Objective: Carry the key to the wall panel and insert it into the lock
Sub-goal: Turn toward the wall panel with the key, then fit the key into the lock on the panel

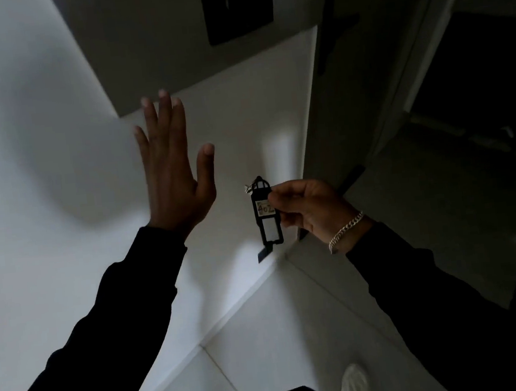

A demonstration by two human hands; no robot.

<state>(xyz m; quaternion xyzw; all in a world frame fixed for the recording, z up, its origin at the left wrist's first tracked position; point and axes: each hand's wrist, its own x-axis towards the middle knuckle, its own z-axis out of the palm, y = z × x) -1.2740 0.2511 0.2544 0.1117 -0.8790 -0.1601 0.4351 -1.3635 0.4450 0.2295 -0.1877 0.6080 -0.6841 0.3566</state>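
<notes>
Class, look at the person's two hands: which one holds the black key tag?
The right hand, wearing a chain bracelet, pinches the black plastic key tag; the left hand is raised, open-palmed and empty.

This looks like the entry of a hotel room or a rented flat, dimly lit. Plain white walls [35, 123] meet a floor of large pale tiles [266, 347] with thin grout lines. A dark wall panel [238, 4] with a round feature at its middle sits high on a grey section of wall, of the sort that takes a room key. At right a door frame [421, 60] opens onto a darker room [476, 76]. The key tag [266, 213] held in the right hand [312, 210] is black plastic with a paper label reading 402 (a room or flat number, seemingly), which suits numbered lodgings rather than a private house
</notes>
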